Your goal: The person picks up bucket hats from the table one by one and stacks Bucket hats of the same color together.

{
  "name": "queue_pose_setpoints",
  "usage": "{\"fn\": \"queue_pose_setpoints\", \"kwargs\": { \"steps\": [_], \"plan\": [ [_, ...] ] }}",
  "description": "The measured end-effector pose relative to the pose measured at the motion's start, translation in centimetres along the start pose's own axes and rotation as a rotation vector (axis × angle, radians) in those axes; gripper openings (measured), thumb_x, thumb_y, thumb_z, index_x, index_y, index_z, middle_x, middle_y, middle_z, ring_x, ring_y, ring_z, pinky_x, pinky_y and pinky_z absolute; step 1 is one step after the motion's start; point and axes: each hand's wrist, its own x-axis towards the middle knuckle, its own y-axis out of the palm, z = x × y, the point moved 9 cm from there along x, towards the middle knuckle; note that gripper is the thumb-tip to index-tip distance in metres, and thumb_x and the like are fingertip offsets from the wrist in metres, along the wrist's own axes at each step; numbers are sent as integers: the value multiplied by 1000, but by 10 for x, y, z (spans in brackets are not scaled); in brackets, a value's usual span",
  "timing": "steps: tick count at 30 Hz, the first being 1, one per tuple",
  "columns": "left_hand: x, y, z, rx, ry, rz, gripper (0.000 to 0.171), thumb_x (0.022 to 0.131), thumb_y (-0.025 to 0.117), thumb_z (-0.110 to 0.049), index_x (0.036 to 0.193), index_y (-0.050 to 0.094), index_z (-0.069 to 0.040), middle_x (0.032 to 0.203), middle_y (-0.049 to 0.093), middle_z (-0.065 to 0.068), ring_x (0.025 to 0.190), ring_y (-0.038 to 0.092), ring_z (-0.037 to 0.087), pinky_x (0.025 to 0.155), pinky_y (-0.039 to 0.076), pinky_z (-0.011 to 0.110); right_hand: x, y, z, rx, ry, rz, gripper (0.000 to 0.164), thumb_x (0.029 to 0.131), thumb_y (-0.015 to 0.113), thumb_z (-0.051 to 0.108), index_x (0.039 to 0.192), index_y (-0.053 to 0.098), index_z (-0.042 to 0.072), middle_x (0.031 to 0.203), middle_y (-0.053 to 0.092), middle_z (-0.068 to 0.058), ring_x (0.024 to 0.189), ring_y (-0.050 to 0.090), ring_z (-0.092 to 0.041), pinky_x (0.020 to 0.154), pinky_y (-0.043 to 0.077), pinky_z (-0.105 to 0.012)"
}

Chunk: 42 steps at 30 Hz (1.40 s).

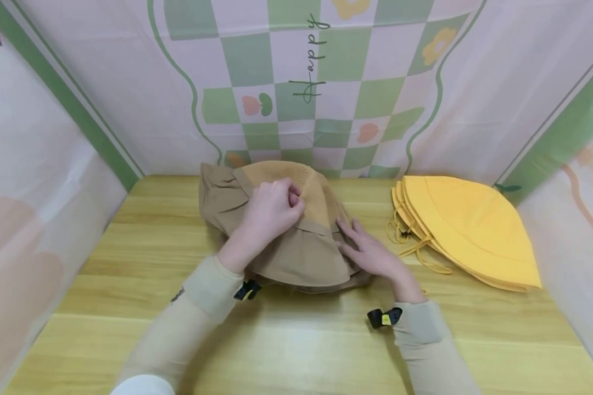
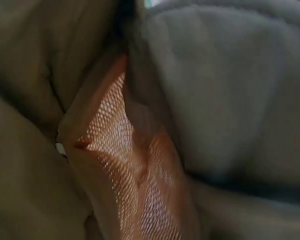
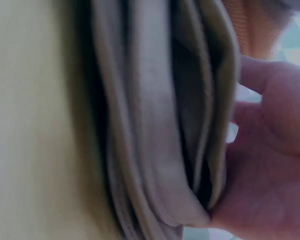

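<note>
A stack of brown bucket hats (image 1: 316, 255) with tan mesh crowns lies on the table in the middle of the head view. My left hand (image 1: 273, 207) is over the top hat, its fingers curled and pinching the mesh crown (image 1: 301, 178). In the left wrist view, brown cloth and lit mesh (image 2: 112, 117) fill the picture, and the fingertips are hidden. At the right side of the stack, my right hand (image 1: 370, 253) rests with extended fingers against the brims. Several layered brim edges (image 3: 155, 110) show beside the right palm (image 3: 275, 175) in the right wrist view.
Stacked yellow hats (image 1: 474, 225) with thin cords (image 1: 425, 252) lie at the right of the wooden table (image 1: 296, 345). A printed cloth (image 1: 296, 66) hangs behind the table, and white cloth walls flank both sides.
</note>
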Motion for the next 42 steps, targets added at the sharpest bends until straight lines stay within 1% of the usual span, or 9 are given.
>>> {"fn": "queue_pose_setpoints", "kwargs": {
  "steps": [4, 9, 15, 19, 21, 26, 29, 34, 42],
  "plan": [
    [2, 15, -5, 2, -1, -7, 9, 88, 65, -12, 90, 70, -6, 75, 72, 1, 66, 68, 16, 63, 57, 33, -4, -5, -4, 234, 80, 62, 66, 108, 32, 48, 159, 23, 6, 165, 3, -29, 151, 6, -51, 120, 11, -67],
    [5, 31, -1, -50, -16, -1, 10, 89, 65, -12, 95, 68, -5, 75, 74, 2, 64, 68, 16, 63, 56, 32, -9, -10, -3, 364, 58, 88, 65, 108, 34, 44, 155, 30, -2, 165, 9, -27, 153, 6, -48, 122, 10, -64],
    [8, 42, 11, -150, -3, 115, 15, 95, 63, -14, 107, 64, -6, 89, 73, 5, 72, 67, 15, 64, 54, 25, -10, -11, 4, 210, -92, 73, 26, 99, 63, 32, 114, 61, 12, 162, 15, -32, 147, 21, -56, 115, 26, -69],
    [11, 26, 33, -108, 41, 88, 26, 96, 66, -21, 116, 63, -4, 111, 67, 13, 104, 63, 27, 91, 52, 38, -8, -9, 7, 122, -149, 49, 15, 98, 65, 29, 95, 59, 15, 160, 15, -36, 144, 25, -58, 113, 29, -69],
    [12, 16, 55, -25, -5, 78, 38, 96, 66, -28, 125, 60, -5, 128, 60, 18, 122, 53, 34, 104, 44, 47, -8, -8, 7, 146, -149, 52, 16, 99, 62, 26, 92, 54, 13, 161, 15, -36, 145, 22, -58, 112, 29, -70],
    [2, 1, 114, 124, -172, 222, 69, 95, 60, -55, 143, 47, -8, 150, 47, 19, 140, 40, 41, 114, 22, 62, -7, -11, -1, 256, -121, 48, 21, 104, 55, 25, 95, 49, 7, 161, 20, -33, 148, 20, -53, 110, 33, -64],
    [-7, -2, 130, 63, -179, 327, 68, 97, 54, -58, 142, 48, -7, 130, 61, 19, 117, 57, 38, 106, 32, 57, -5, -15, -6, 302, -106, 27, 22, 105, 52, 24, 93, 50, 6, 160, 25, -31, 148, 24, -50, 109, 33, -59],
    [-11, -7, 127, -107, -118, 344, 56, 99, 54, -53, 136, 51, -11, 116, 64, 13, 97, 59, 28, 85, 48, 44, -5, -21, -15, 328, -17, 1, 20, 106, 46, 22, 101, 52, 3, 156, 34, -30, 147, 29, -48, 114, 29, -61],
    [6, -9, 104, -176, -31, 230, 54, 99, 58, -47, 136, 52, -8, 129, 63, 17, 116, 61, 33, 97, 48, 49, -12, -24, -27, 351, 139, 7, 59, 106, 44, 39, 147, 38, -3, 153, 36, -30, 145, 28, -47, 117, 24, -63]
  ]
}}
